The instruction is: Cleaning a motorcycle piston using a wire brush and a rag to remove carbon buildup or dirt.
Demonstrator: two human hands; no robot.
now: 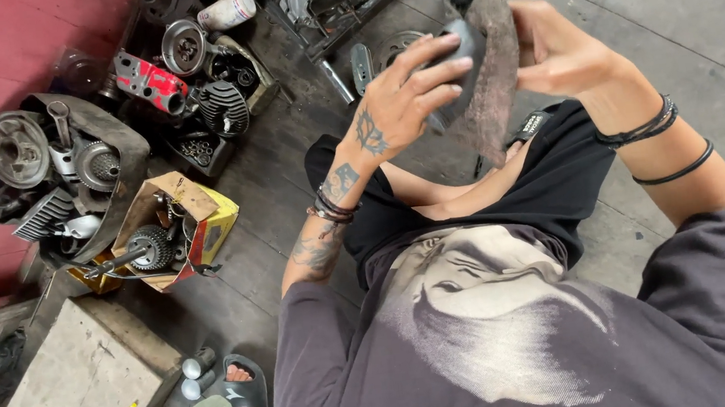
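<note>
Grey metal part (459, 50) wrapped in brown rag (489, 82), gripped between left hand (401, 101) and right hand (558, 53); cardboard box (172, 228) below-left.

You held a rough, matt brown cloth (489, 82) around a smooth grey metal part (459, 50); beside the cardboard box (180, 218), dull metal gears (150, 246).

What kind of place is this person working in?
Most likely a small engine or motorcycle repair shop. Greasy engine parts lie piled on the concrete floor, a toothed gear sits in a torn cardboard box, and both hands hold a dirty rag.
</note>
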